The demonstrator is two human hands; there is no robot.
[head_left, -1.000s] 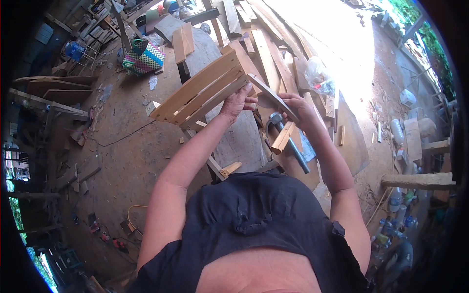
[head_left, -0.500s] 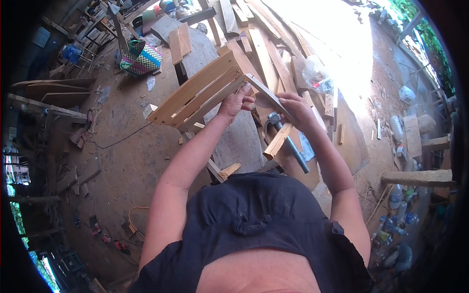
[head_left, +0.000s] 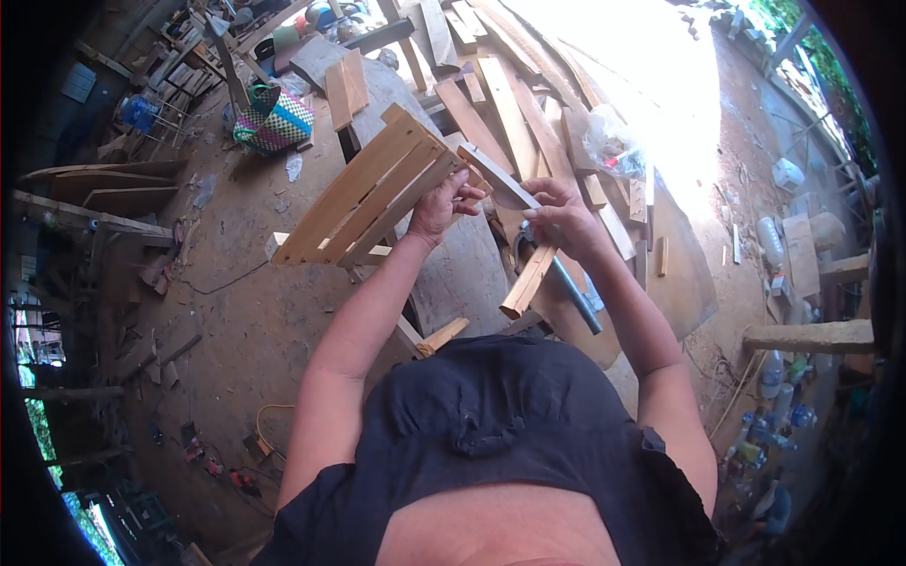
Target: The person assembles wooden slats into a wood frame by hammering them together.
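My left hand [head_left: 439, 209] is closed around the near right corner of a slatted wooden panel [head_left: 363, 193], which is held tilted above the bench. In my right hand [head_left: 569, 224] a narrow wooden strip [head_left: 495, 174] is pinched between thumb and fingers. The strip's far end lies close beside the panel's corner. Below my right hand rests a hammer [head_left: 574, 294] with a blue-grey handle, its head partly hidden. A short wood offcut [head_left: 528, 283] crosses over near the hammer's head.
The worn plank bench [head_left: 458, 274] runs under my hands. Loose boards [head_left: 510, 118] are piled beyond it, with a clear plastic bag [head_left: 609, 141] on their right. A woven basket [head_left: 274, 121] stands on the floor at left. A thick timber [head_left: 812, 336] juts in at right.
The slatted panel has tipped and its left end swung down toward me. The strip's end has shifted slightly left, and my right hand's grip on it has moved a little.
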